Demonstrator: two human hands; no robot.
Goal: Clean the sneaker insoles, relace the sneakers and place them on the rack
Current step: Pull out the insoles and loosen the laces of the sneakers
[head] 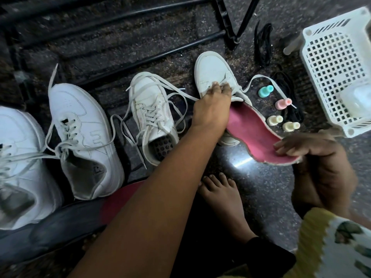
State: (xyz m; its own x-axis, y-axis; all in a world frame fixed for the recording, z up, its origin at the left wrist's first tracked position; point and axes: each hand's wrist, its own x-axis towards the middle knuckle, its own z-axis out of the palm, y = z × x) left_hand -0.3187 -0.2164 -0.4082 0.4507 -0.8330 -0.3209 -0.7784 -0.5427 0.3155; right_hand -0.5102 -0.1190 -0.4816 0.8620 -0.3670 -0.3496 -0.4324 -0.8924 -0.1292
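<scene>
Left hand [212, 103] reaching across, grip pinching the tongue of the rightmost white sneaker [212, 71] on the dark floor [251, 177]. Right hand [307, 147] gripping the heel end of a pink insole [253, 131], toe end tucked in the shoe's opening. Three more white sneakers lined up leftward (laces loose). Four small pastel bottles [279, 111] and black laces [263, 41] beside the shoe; white basket [337, 63] at right; black rack bars [120, 37] behind.

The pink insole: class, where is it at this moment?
In the head view, right of centre: the pink insole is held by the right hand, its toe end at the rightmost sneaker.
</scene>
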